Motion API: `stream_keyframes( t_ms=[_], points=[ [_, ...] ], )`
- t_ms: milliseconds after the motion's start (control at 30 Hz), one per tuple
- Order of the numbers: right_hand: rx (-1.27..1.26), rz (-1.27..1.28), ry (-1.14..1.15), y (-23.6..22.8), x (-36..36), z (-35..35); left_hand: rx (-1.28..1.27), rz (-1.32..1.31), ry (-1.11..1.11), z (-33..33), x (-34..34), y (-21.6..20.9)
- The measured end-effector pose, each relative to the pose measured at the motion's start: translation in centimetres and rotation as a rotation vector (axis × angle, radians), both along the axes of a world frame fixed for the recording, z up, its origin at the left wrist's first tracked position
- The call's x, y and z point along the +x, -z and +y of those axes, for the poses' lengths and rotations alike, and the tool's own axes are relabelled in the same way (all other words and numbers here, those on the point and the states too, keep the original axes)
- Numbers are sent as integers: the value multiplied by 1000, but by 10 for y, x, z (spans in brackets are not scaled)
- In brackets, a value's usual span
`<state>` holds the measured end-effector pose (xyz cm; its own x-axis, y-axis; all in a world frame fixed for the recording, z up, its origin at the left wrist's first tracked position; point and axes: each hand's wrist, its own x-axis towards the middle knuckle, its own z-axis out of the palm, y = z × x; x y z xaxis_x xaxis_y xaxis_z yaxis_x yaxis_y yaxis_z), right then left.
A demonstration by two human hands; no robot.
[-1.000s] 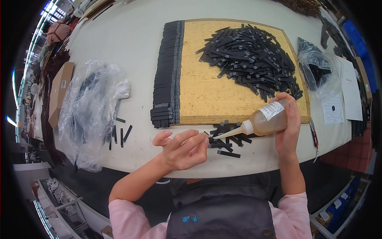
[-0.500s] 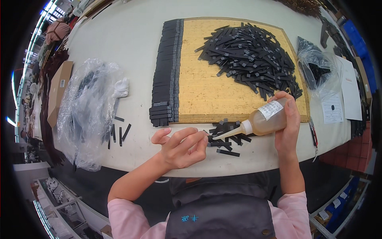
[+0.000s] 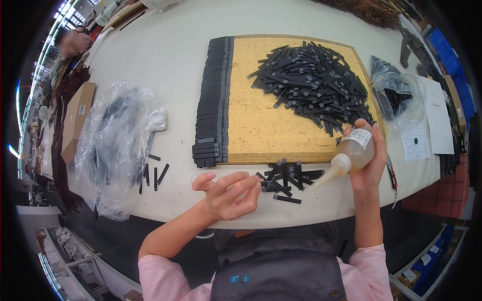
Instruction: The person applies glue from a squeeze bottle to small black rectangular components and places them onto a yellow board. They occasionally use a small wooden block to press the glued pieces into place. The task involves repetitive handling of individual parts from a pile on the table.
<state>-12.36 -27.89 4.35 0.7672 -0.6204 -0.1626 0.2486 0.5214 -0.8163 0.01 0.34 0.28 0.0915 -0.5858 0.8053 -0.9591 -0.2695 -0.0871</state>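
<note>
My right hand (image 3: pixel 372 159) is wrapped round a clear squeeze bottle (image 3: pixel 357 150) with amber liquid, a white label and a long pointed nozzle (image 3: pixel 324 179) aimed down and left. To its left, my left hand (image 3: pixel 233 195) has thumb and forefinger pinched together on a small black strip, of which only an end shows at the fingertips. Loose black strips (image 3: pixel 287 199) lie on the table just beyond and right of those fingertips. On the yellow board (image 3: pixel 251 125), more strips form a heap (image 3: pixel 316 83), and a neat overlapping row (image 3: pixel 213 100) lines its left edge.
A crumpled clear plastic bag (image 3: pixel 113 150) and a brown carton (image 3: pixel 78 120) lie at the left, near several stray strips (image 3: pixel 163 173). On the right are another clear bag with black contents (image 3: pixel 396 98), white papers (image 3: pixel 416 143) and a red-and-black cutter (image 3: pixel 391 175).
The bottle has swung away from my left hand; its nozzle tip has moved right and down, off the fingertips. My left hand stays pinched. The whole view has shifted slightly.
</note>
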Motion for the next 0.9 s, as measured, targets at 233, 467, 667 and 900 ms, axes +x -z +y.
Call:
stream_keyframes(
  t_ms=[233, 467, 667, 900],
  points=[
    [-421, -39, 82, 9, -4, 24, -23, 13, 1, 0, -1, 1],
    [-418, 12, 74, 11, -2, 26, -5, 23, 5, 1, -1, 1],
    [-427, 20, 34, 13, -3, 24, -5, 20, 3, 1, -1, 2],
    [-344, 7, 17, 10, -1, 23, 2, 23, -15, 1, -1, 3]
  ],
)
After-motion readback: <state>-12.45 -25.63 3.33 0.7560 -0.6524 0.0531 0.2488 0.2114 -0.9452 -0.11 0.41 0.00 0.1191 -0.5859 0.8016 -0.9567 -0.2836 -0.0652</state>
